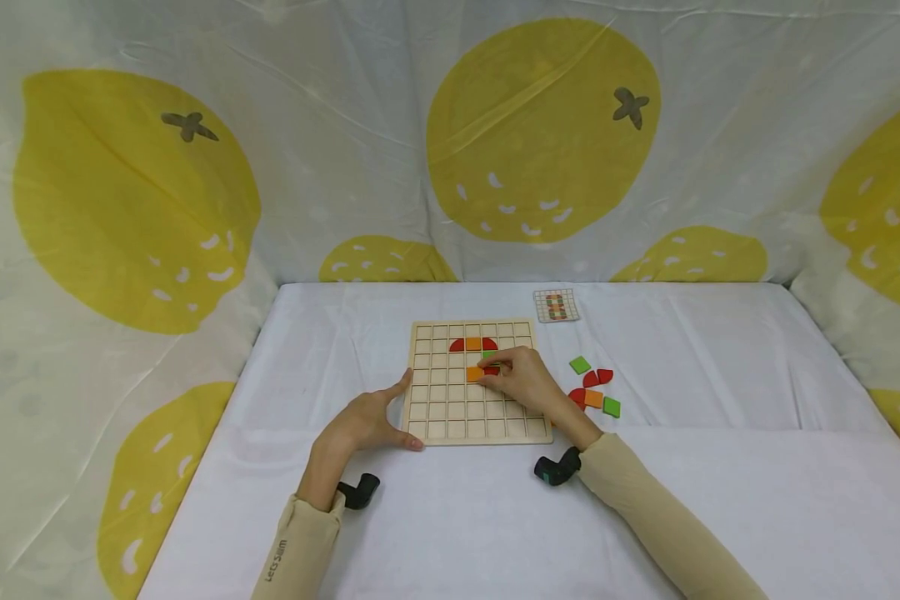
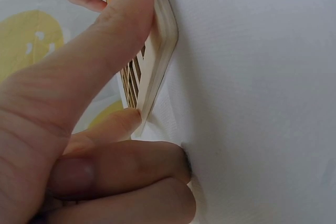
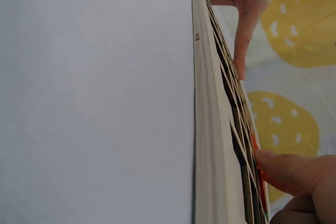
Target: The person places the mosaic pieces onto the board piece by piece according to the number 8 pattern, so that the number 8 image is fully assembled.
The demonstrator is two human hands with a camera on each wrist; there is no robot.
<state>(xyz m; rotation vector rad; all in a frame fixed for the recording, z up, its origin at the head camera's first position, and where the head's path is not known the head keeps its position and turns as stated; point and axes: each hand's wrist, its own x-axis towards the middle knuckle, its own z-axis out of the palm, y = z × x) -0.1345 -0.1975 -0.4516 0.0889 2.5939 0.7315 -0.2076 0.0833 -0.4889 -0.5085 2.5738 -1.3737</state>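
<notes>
A square wooden grid board (image 1: 438, 411) lies on the table. My left hand (image 1: 363, 421) rests at its near left corner, thumb against the front edge and index finger along the left side. Over the middle of the grid, my right hand (image 1: 525, 379) pinches an orange square tile (image 1: 474, 374) between thumb and index finger, low at the cells. A red piece (image 1: 491, 371) and a green tile (image 1: 488, 356) show partly beneath those fingers. Farther up the grid, another orange tile (image 1: 473, 343) sits between two red quarter-round pieces (image 1: 457, 344).
Right of the board lie loose pieces: a green tile (image 1: 580, 365), two red pieces (image 1: 604, 376), and a cluster with an orange tile (image 1: 594, 399) and another green tile (image 1: 611, 407). A small pattern card (image 1: 557, 305) lies behind the board's right corner.
</notes>
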